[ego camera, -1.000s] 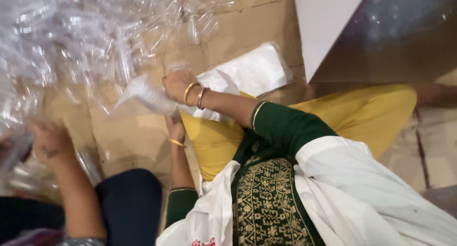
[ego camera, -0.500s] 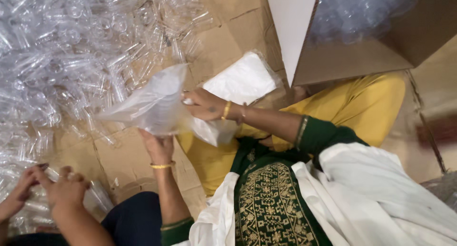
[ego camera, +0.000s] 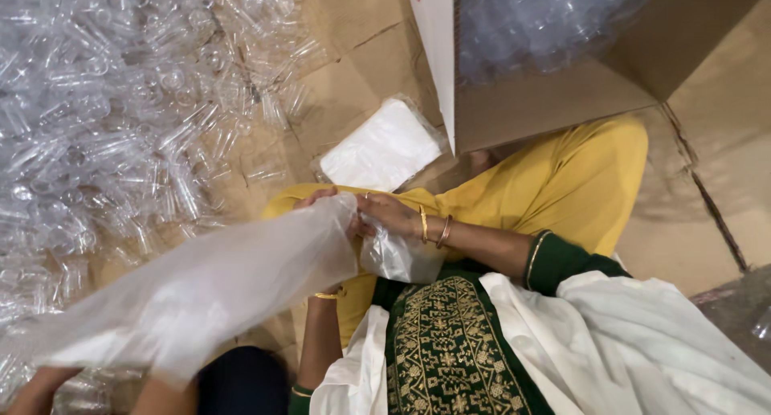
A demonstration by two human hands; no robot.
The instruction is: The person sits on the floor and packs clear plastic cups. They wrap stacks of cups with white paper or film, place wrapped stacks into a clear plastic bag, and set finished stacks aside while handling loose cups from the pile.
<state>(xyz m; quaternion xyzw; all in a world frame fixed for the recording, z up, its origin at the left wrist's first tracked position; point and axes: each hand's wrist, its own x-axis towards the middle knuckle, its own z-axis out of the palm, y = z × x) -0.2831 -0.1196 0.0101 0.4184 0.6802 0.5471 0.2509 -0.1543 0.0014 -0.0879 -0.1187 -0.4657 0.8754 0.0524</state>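
A large translucent plastic bag (ego camera: 185,294) stretches from my lap toward the lower left. My right hand (ego camera: 391,215), with two bangles at the wrist, pinches the bag's mouth over my yellow-clad knee. My left hand (ego camera: 318,196) grips the same edge from the other side; only its fingers show above the plastic, and the forearm (ego camera: 320,343) rises from below. A crumpled part of the bag (ego camera: 399,258) hangs under my right hand.
A heap of small clear plastic bottles (ego camera: 96,118) covers the cardboard floor at left. A flat stack of white bags (ego camera: 381,146) lies beyond my knee. An open cardboard box (ego camera: 546,102) with clear bottles stands at top right. Another person's hands (ego camera: 36,391) show at the bottom left.
The bag has been pulled out longer toward the lower left. My hands have come closer together at its mouth. The other person's hands have dropped to the bottom edge.
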